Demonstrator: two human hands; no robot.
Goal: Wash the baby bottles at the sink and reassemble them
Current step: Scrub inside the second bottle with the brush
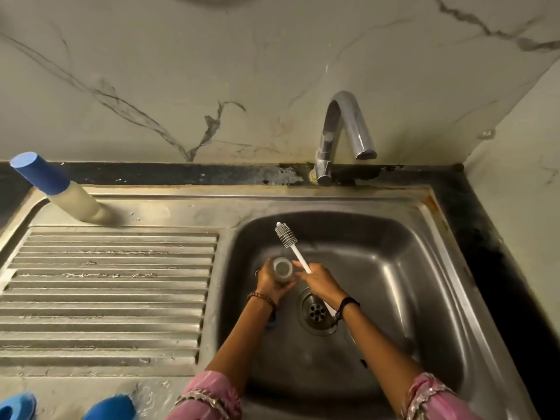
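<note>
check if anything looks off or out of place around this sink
Nothing is spilled or broken. Only the rim of the sink looks odd: rusty orange stains at its far right corner, and worn, flaking sealant on the ledge beside the tap.

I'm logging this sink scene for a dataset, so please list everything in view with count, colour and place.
open bottle: 1, clear, held over the basin
bottle brush: 1, white, bristles outside the bottle
capped bottle: 1, pale with blue cap, back of the drainboard
blue pieces: 2, blue, bottom left edge, partly cut off
tap: 1, chrome, behind the basin
sink: 1, steel, with drain
left hand: grips the open bottle
right hand: grips the brush handle
</note>
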